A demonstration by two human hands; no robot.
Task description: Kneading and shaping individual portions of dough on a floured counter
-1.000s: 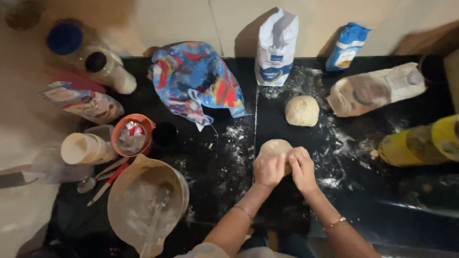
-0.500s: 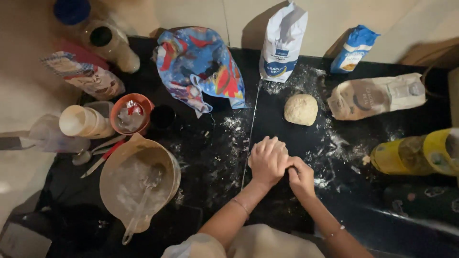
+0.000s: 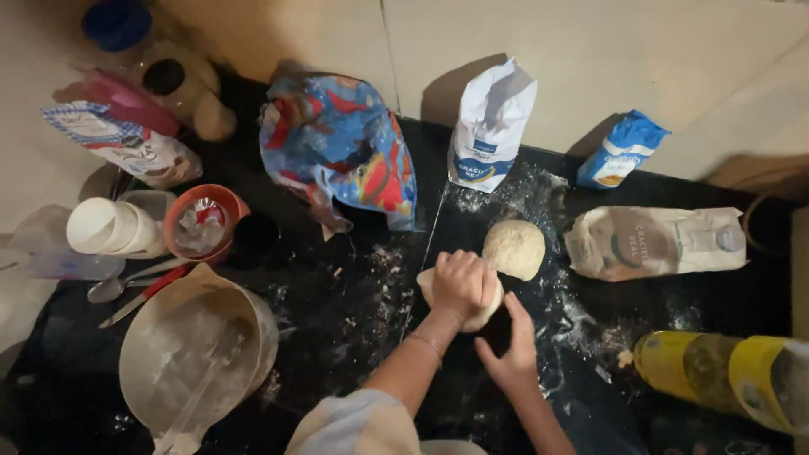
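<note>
Since half a second ago, the left hand [image 3: 462, 284] has stayed fisted on top of the dough piece [image 3: 472, 307], while the right hand [image 3: 512, 350] has slid back off it and now lies flat on the table [image 3: 354, 337], fingers together, its tips just reaching the dough's near edge. Most of that dough is hidden under the left fist; only a pale rim shows left and right of the knuckles. Whether the right fingertips touch it cannot be told in the shadow.

What shows of the dough is smooth, flattened and cream-coloured. It lies mid-table, just in front of a second dough ball [image 3: 514, 248], which is round and rougher.

Loose flour dusts the dark surface around both. Open room lies left of the hands, up to the mixing bowl [image 3: 198, 358]. On the right stands a yellow oil bottle [image 3: 716, 371], cut off by the frame edge, and a flour bag lying on its side [image 3: 657, 243]. An upright flour bag [image 3: 491, 126] and a crumpled colourful cloth [image 3: 341, 152] close off the back, by the wall.
</note>
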